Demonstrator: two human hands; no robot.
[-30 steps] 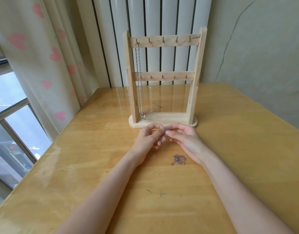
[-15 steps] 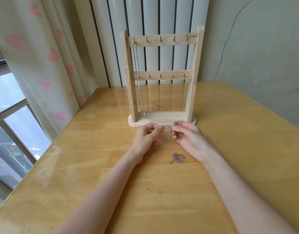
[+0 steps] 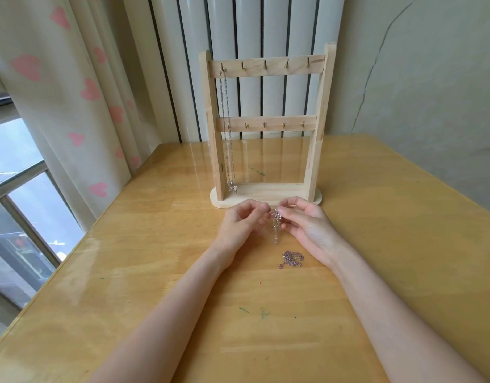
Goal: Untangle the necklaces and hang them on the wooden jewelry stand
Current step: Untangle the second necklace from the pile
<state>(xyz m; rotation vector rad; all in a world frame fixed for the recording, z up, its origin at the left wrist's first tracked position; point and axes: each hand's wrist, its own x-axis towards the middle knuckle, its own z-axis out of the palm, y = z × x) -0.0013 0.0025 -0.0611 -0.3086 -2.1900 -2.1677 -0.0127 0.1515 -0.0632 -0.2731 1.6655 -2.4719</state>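
Observation:
A wooden jewelry stand with two rows of small hooks stands at the back of the table. One silver necklace hangs from its top left hook. Just in front of the stand's base, my left hand and my right hand pinch a small tangled silver necklace between them, a loop of it dangling toward the table. Another bunched chain lies on the table below my right hand.
The wooden table has a glossy top with small green marks near the middle. A heart-print curtain and a window are at the left, a white radiator behind the stand, a cracked wall at the right.
Both hands have drawn slightly apart and a loop of the held chain now hangs down between them. The view has shifted a little.

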